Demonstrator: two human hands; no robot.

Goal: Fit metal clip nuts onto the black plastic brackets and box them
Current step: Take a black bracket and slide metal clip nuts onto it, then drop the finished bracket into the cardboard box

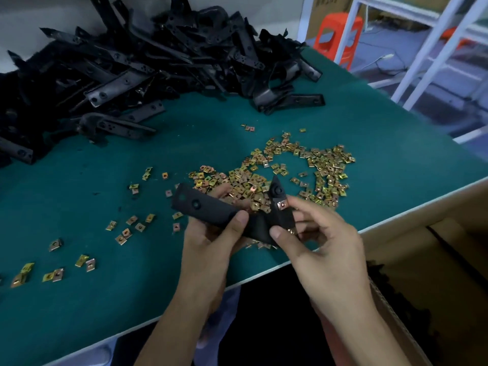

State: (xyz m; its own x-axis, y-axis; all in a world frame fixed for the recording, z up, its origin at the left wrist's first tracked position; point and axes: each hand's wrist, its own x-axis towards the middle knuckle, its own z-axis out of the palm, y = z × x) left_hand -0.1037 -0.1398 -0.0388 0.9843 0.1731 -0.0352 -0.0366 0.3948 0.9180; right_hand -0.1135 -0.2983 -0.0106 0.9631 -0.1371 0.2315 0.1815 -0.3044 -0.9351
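Right above the near edge of the green-covered work table [184, 143], both hands are clamped on one black bent plastic bracket [208, 207]. The left hand [211, 241] grips its long arm, thumb on top and fingers beneath. The right hand [324, 249] pinches the shorter upturned wing, where a small brass-coloured metal clip nut [282, 205] sits on the edge just beside the forefinger. The hands are close together, the bracket bridging them.

Behind the bracket and partly hidden by it lies a broad scatter of loose gold and copper-toned clip nuts [324, 167], with thinner strays [124, 233] spread out to the left. A big tangled heap of black plastic brackets [132, 62] fills the far left of the table. An open brown cardboard box [422, 260] stands against the table's right edge, below the right hand; dark shapes show inside, too dim to identify. Beyond the far corner are an orange plastic stool [340, 35] and a white metal rack frame [435, 43].
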